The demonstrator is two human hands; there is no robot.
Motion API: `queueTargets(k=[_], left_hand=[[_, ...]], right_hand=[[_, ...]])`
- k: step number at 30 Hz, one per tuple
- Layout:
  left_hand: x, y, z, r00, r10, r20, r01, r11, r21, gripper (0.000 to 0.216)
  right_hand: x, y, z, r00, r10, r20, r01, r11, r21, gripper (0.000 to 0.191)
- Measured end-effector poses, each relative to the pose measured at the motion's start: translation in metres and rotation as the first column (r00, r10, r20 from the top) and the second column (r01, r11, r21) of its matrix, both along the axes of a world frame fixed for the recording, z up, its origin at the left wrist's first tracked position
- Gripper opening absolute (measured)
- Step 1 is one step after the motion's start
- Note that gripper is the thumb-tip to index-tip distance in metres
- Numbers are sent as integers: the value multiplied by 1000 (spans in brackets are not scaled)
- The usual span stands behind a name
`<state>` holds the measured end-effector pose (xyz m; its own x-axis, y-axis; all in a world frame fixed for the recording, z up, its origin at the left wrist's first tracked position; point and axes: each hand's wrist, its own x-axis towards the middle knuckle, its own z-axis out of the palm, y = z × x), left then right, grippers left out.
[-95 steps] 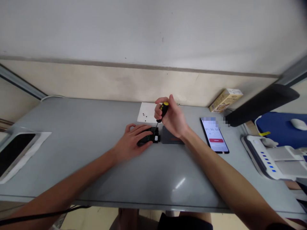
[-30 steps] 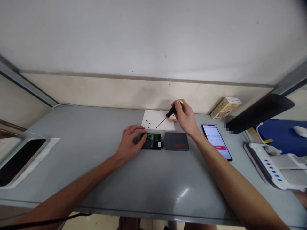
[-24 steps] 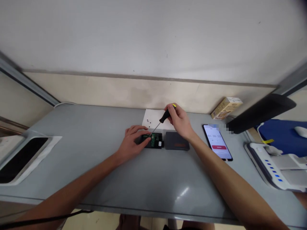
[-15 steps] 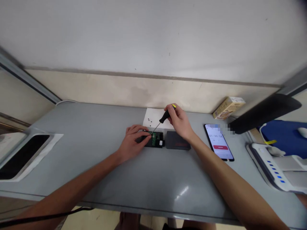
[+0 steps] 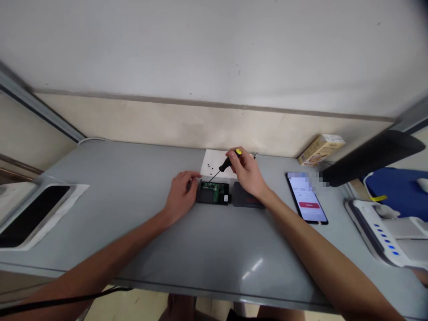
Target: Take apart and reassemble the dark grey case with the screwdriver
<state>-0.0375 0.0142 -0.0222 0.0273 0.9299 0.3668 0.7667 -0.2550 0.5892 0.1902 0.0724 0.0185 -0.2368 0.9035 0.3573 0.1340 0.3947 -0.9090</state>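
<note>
My right hand [image 5: 247, 171] is wrapped round the black handle of a screwdriver [image 5: 227, 165] with a yellow end cap. The thin shaft slants down left, its tip at the upper left part of a green circuit board [image 5: 216, 191]. This board sits in an open black case [image 5: 204, 196] on the table. At the case's left end rests my left hand [image 5: 182, 191], fingers bent and a little apart, fingertips near the upper left corner, holding nothing. A dark flat cover [image 5: 245, 199] lies just right of the case, partly under my right wrist.
Several tiny dark screws [image 5: 211, 174] lie on white paper [image 5: 217, 157] behind the case. To the right are a phone [image 5: 306, 198] with a running timer, a small box [image 5: 321, 149], a black cylinder-like object [image 5: 371, 158] and a white power strip [image 5: 371, 229]. A dark-screened device [image 5: 31, 216] lies left.
My left thumb and fingers have drawn back left off the circuit board, uncovering it. The screwdriver tip has shifted slightly left and up across the board.
</note>
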Motion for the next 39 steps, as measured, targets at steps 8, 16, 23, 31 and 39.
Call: queueTargets(k=[8, 16, 23, 31, 39], left_hand=[[0, -3, -1, 998, -45, -44, 43, 999, -27, 25], [4, -2, 4, 984, -145, -108, 140, 989, -55, 26], [5, -2, 2, 983, -146, -115, 144, 989, -32, 24], [4, -4, 2, 980, -142, -139, 138, 990, -38, 22], [4, -4, 2, 974, -163, -154, 153, 985, -74, 23]], right_hand=[[0, -1, 0, 1000, 10, 11, -10, 1000, -4, 41], [-4, -9, 7, 999, 33, 37, -34, 999, 12, 37], [-16, -17, 33, 962, 34, 270, -63, 993, 98, 34], [-43, -21, 36, 937, -76, 340, 23, 987, 158, 34], [-37, -25, 10, 941, -270, 206, 232, 954, 192, 31]])
